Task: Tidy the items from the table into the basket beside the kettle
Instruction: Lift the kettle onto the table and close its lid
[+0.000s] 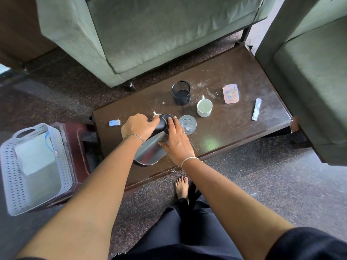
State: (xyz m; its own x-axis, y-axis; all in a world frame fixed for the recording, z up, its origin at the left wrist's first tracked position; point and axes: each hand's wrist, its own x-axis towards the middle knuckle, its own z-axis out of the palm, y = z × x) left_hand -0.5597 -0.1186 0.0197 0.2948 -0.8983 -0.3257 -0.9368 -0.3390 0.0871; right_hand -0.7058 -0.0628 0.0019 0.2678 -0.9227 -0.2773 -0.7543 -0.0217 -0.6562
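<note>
A steel kettle (148, 152) with a black lid stands near the front left of the dark low table (234, 76). My left hand (138, 126) grips its black handle at the top. My right hand (177, 141) lies flat against the kettle's lid and right side, fingers straight. A pale lavender basket (11, 166) sits on a maroon stool (82, 154) left of the table, with a white box inside. On the table lie a small blue box (114, 122), a glass (187, 124), a white mug (204, 108), a black mesh pen holder (181, 92), a pink packet (231, 93) and a white sachet (256, 109).
A green sofa (150, 34) stands behind the table and a green armchair (309, 81) presses against its right end. My bare foot (181, 187) is on the speckled floor just in front of the table's edge.
</note>
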